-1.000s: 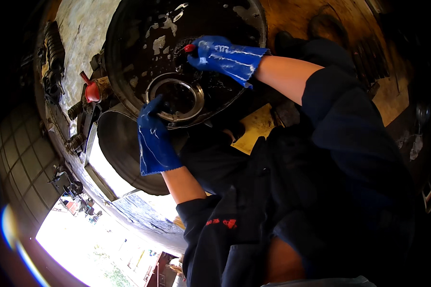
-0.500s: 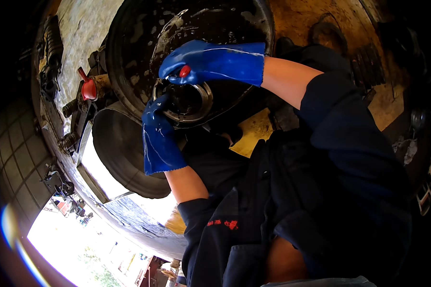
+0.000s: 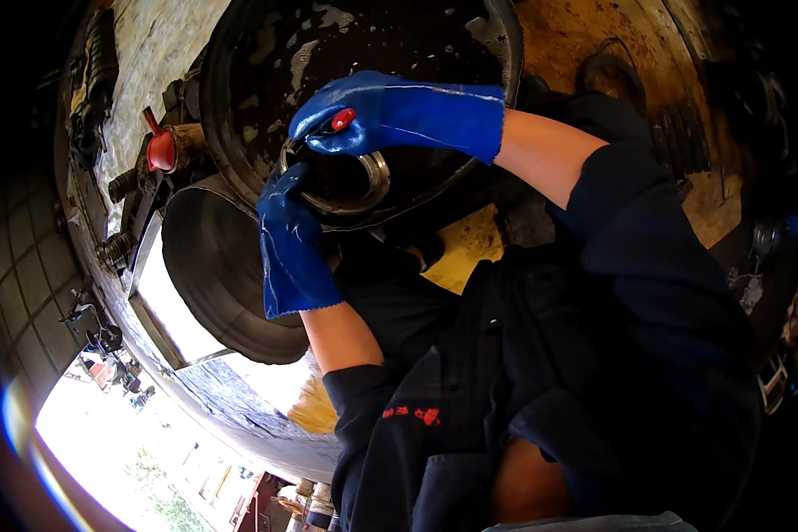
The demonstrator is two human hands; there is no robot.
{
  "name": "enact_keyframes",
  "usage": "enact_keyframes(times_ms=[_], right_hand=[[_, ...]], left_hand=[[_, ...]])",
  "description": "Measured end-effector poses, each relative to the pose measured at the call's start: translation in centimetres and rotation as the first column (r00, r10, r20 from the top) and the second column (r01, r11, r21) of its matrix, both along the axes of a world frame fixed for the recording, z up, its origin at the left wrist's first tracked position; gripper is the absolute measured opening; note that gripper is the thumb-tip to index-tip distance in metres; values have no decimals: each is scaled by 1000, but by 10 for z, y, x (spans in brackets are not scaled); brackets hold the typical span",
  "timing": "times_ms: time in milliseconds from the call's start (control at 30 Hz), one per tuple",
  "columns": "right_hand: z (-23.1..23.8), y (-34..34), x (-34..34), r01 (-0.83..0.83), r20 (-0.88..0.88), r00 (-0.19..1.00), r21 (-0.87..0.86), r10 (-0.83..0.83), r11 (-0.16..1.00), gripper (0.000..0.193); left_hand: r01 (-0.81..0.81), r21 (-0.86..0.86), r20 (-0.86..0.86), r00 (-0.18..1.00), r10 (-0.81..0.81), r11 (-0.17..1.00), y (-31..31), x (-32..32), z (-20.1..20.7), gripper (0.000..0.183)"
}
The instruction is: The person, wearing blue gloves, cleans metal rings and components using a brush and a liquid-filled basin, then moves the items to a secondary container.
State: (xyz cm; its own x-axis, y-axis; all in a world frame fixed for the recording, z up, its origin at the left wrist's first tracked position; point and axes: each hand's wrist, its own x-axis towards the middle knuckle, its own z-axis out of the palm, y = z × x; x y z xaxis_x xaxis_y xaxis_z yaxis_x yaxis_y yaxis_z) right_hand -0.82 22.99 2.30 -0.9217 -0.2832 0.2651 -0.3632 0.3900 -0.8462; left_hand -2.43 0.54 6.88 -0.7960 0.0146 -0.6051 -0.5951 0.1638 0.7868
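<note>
Blue rubber gloves cover both my hands. My left hand (image 3: 285,217) is closed on the near left side of a shiny metal ring (image 3: 379,182), which is held tilted over a large round basin (image 3: 512,53) of dark, foam-flecked liquid. Across the ring's far left side, my right hand (image 3: 350,115) is curled around a small tool with a red handle end (image 3: 342,119). The tool's working end is hidden by the glove and the ring, so its kind cannot be made out.
An empty-looking dark round pan (image 3: 230,279) leans beside the basin at left. Beyond it are a red scoop-like thing (image 3: 160,149) and coil-like dark parts (image 3: 113,250). A yellow surface (image 3: 466,248) shows near my knees. Dark round parts (image 3: 612,75) lie at far right.
The ring and my left hand have moved slightly up and left. My right hand has shifted a little, still curled around the red-handled tool. The whole view has tilted slightly.
</note>
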Motion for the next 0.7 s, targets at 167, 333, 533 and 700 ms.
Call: enact_keyframes(times_ms=[167,333,533,700], right_hand=[[-37,5,3,183,214,953,163,-215,970,34],[-1,21,26,139,678,717,91,-163,986,42],[2,42,22,91,758,608,227,-235,970,43],[19,47,24,54,776,617,120,-128,991,44]], left_hand=[[-9,11,-33,999,10,1000,13,3,-3,33],[79,-11,-127,989,-80,997,9,8,-1,28],[75,-154,-193,976,-105,985,23,7,4,27],[9,-128,-194,980,-34,992,19,2,6,28]])
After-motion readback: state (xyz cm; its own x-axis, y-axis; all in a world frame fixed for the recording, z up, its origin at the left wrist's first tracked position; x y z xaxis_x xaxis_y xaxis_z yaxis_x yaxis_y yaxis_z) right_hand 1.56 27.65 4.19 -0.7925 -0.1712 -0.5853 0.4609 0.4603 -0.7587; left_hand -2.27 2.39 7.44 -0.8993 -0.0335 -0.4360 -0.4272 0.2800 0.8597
